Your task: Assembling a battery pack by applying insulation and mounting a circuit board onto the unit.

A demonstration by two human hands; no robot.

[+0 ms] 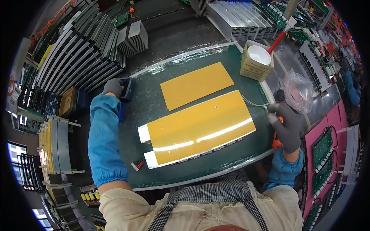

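Observation:
My left hand (pixel 113 87), in a grey glove with a blue sleeve cover, reaches to the far left edge of the green mat (pixel 154 96) and grips a dark blue box (pixel 126 89). My right hand (pixel 287 125), also grey-gloved, is closed around an orange-handled tool (pixel 276 141) at the mat's right edge, beside a thin grey cable (pixel 252 102). Between the hands lies a long plate covered in yellow film (pixel 198 127), with white tabs at its left end. A second, smaller yellow sheet (pixel 196 84) lies behind it.
A cardboard box holding a white bowl (pixel 259 54) and a red-handled brush (pixel 278 40) stands at the back right. A clear plastic bag (pixel 298 90) lies to the right. Stacks of grey metal heat sinks (pixel 81 54) fill the left and the back. Green circuit boards (pixel 322 148) sit on pink trays at right.

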